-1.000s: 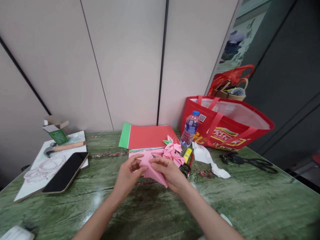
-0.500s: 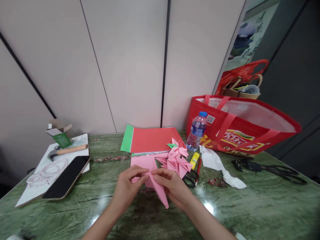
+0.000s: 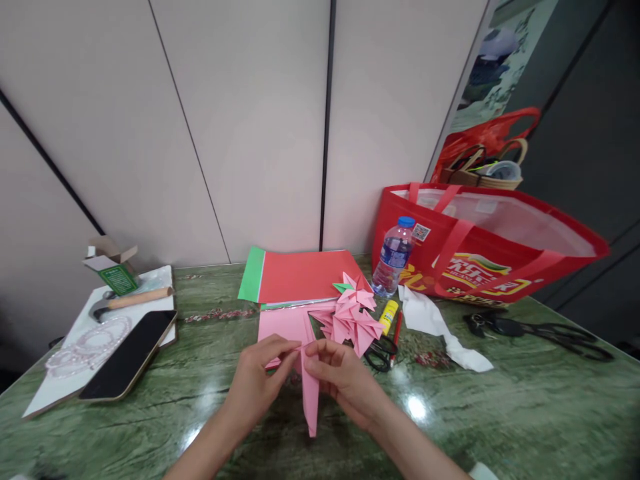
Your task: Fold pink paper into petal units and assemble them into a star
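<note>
A folded strip of pink paper (image 3: 311, 403) hangs between my two hands, its long narrow end pointing down toward me. My left hand (image 3: 263, 373) pinches its upper edge between thumb and fingertips. From the other side, my right hand (image 3: 345, 380) grips the same paper close to the left fingertips. Just beyond the hands lie flat pink sheets (image 3: 280, 325). Several folded pink paper flowers (image 3: 353, 323) rest to their right, one with a green leaf (image 3: 343, 288). My fingers hide part of the fold.
Behind are red paper (image 3: 307, 275), a water bottle (image 3: 395, 257) and a red bag (image 3: 480, 240). At right lie a glue stick (image 3: 389, 317), red pencil (image 3: 397, 339), tissue (image 3: 440, 330) and black scissors (image 3: 550, 333). A phone (image 3: 130, 357), hammer (image 3: 133, 300) and small box (image 3: 115, 270) are left.
The pink strip's lower end has swung left and now hangs nearly straight down. Both hands keep their pinch on it. The view has shifted slightly.
</note>
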